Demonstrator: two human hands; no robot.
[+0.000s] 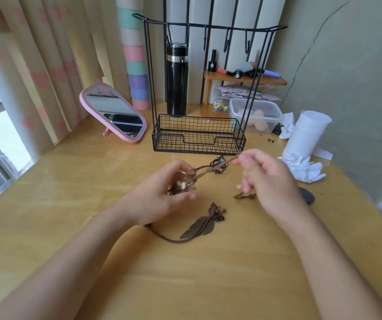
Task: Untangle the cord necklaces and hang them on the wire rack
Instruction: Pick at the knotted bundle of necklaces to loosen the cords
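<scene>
Leaning back at the left of the frame, a pink mirror [112, 113] stands on the wooden table [70, 181]. Right of it, just below the middle, the left hand [160, 197] curls fingers and thumb round a bunched knot of cord necklaces [180, 185] with pale beads in it. From that bunch a brown strand [213, 166] runs taut, up and to the right. Above the hands, in the upper middle, the black wire rack [197, 132] stands upright on its basket base, a black flask [176, 79] behind it. A small tangle of black cord [218, 161] lies on the table just in front of the rack. At lower centre a feather pendant [199, 228] lies flat, its brown cord curving left under the left wrist. The right hand [268, 179] — right of centre — pinches the strand's far end between thumb and forefinger, the other fingers loosely bent; a small bronze pendant [244, 196] lies just beside it. Further right sit a clear plastic box [254, 114], a white paper roll [307, 135] and crumpled tissue [305, 167].
</scene>
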